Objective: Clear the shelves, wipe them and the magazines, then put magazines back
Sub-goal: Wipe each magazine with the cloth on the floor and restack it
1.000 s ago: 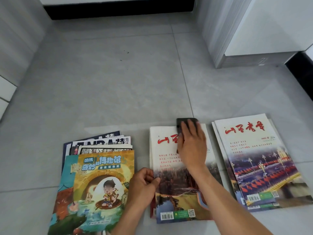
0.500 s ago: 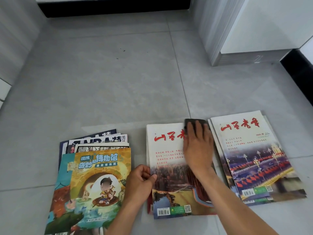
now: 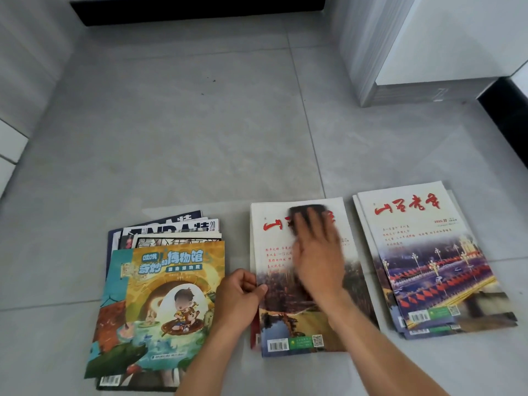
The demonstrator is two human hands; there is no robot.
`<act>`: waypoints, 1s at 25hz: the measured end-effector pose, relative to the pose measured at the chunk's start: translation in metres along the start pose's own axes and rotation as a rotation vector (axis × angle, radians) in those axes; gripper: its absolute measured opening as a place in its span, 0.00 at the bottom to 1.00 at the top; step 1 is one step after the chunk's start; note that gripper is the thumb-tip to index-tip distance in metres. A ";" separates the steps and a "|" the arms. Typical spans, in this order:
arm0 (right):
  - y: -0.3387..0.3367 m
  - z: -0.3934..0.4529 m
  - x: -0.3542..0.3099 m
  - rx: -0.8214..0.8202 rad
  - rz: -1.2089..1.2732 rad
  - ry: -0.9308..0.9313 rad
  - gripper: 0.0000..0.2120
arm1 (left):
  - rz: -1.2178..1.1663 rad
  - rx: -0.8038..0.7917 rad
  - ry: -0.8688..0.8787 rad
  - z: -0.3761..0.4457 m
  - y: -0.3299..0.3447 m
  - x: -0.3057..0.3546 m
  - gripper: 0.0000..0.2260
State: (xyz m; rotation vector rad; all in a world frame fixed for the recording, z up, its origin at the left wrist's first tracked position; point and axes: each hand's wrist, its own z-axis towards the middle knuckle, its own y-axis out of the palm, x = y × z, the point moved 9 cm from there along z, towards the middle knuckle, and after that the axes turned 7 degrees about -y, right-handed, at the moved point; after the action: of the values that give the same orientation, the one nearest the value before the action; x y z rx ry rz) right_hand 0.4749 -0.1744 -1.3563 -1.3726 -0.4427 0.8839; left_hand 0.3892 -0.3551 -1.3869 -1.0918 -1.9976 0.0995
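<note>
Wiping: my right hand (image 3: 317,252) presses the cloth (image 3: 307,210) flat on the middle magazine (image 3: 297,315), left hand (image 3: 238,298) pinching its edge; next I sweep downward.

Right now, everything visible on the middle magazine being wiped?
The middle white-topped magazine with red title characters lies flat, cover up, on the grey tile floor, on top of at least one more. Glossy paper, landscape photo, barcode at its bottom edge. The left hand pinches its left edge; the right hand presses a dark cloth over the title.
</note>
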 end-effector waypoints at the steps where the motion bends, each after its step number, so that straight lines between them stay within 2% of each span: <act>1: 0.009 -0.012 -0.039 -0.041 0.027 -0.146 0.25 | -0.018 -0.005 -0.005 0.000 0.000 0.000 0.07; 3: 0.014 -0.036 -0.084 -0.088 0.104 -0.396 0.24 | -0.041 -0.026 -0.010 0.000 -0.001 0.000 0.10; 5: 0.011 -0.040 -0.066 -0.107 0.133 -0.522 0.23 | -0.072 -0.059 -0.025 -0.001 -0.002 -0.003 0.08; 6: 0.007 -0.037 -0.041 -0.112 0.098 -0.474 0.22 | -0.101 -0.077 -0.041 -0.001 -0.003 -0.005 0.06; 7: -0.001 -0.031 -0.006 -0.078 0.067 -0.332 0.21 | -0.129 -0.095 -0.059 -0.002 -0.002 -0.006 0.04; 9: -0.021 -0.032 0.053 0.021 0.031 0.057 0.23 | -0.154 -0.095 -0.081 -0.003 -0.003 -0.007 0.04; 10: -0.021 -0.041 0.052 0.019 0.014 0.152 0.24 | -0.155 -0.083 -0.087 -0.001 -0.004 -0.008 0.04; 11: -0.016 -0.055 0.032 -0.004 0.000 0.131 0.25 | -0.160 -0.076 -0.094 -0.001 -0.004 -0.008 0.04; 14: -0.003 -0.116 -0.058 -0.128 0.063 -0.368 0.25 | -0.166 -0.067 -0.104 0.000 -0.002 -0.008 0.07; 16: -0.006 -0.130 -0.044 -0.144 0.085 -0.522 0.22 | -0.160 -0.062 -0.100 0.000 -0.003 -0.007 0.05; 17: -0.010 -0.127 -0.019 -0.137 0.073 -0.463 0.21 | -0.169 -0.071 -0.106 0.000 -0.003 -0.007 0.04; 19: -0.028 -0.117 0.038 -0.050 0.067 -0.134 0.21 | -0.172 -0.095 -0.122 0.001 0.000 -0.009 0.04; 20: -0.032 -0.118 0.045 -0.006 0.050 -0.012 0.22 | -0.166 -0.098 -0.133 0.002 0.000 -0.011 0.03; 21: -0.030 -0.123 0.029 0.009 0.022 0.002 0.23 | -0.172 -0.099 -0.146 0.004 0.000 -0.012 0.03; 23: -0.016 -0.142 -0.038 -0.055 0.055 -0.218 0.24 | -0.205 -0.115 -0.175 0.004 0.001 -0.013 0.02; 25: -0.008 -0.154 -0.082 -0.132 0.125 -0.484 0.24 | -0.254 -0.131 -0.194 0.003 0.002 -0.012 0.06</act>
State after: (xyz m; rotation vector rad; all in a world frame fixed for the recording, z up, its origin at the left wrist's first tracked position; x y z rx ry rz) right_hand 0.5396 -0.3364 -1.3597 -1.3100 -0.8022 1.3167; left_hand 0.3915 -0.3619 -1.3968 -0.9282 -2.3292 -0.0626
